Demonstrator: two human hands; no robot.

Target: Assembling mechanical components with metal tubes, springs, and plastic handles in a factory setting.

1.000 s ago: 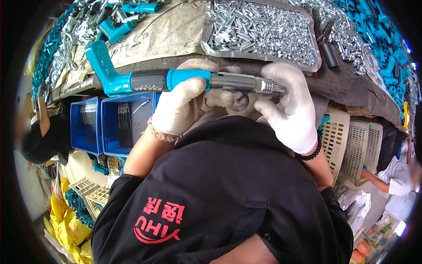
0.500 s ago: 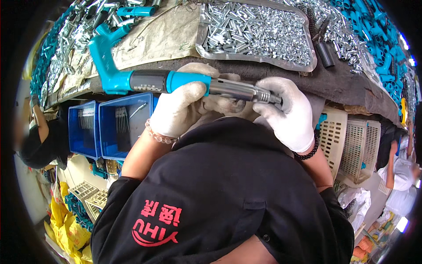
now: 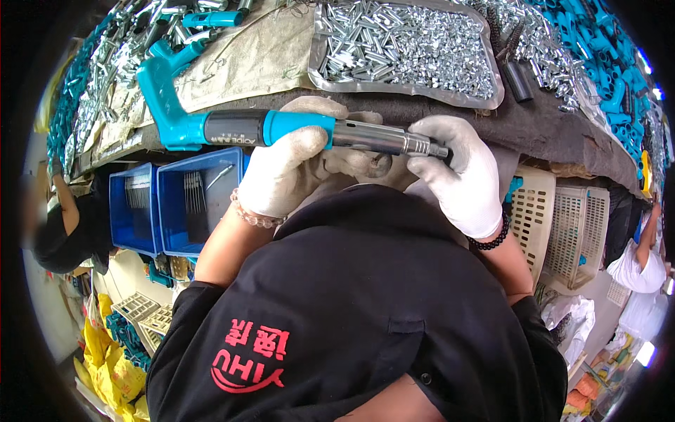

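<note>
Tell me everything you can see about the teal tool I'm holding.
The tool has a bent teal handle, a black sleeve with pale lettering, a teal collar and a shiny, metallic-looking barrel narrowing to a ridged nose. It lies nearly level before your chest, handle toward your left, nose tilted slightly lower. Your gloved left hand grips it around the collar; your gloved right hand curls around the nose, though contact there is unclear.
</note>
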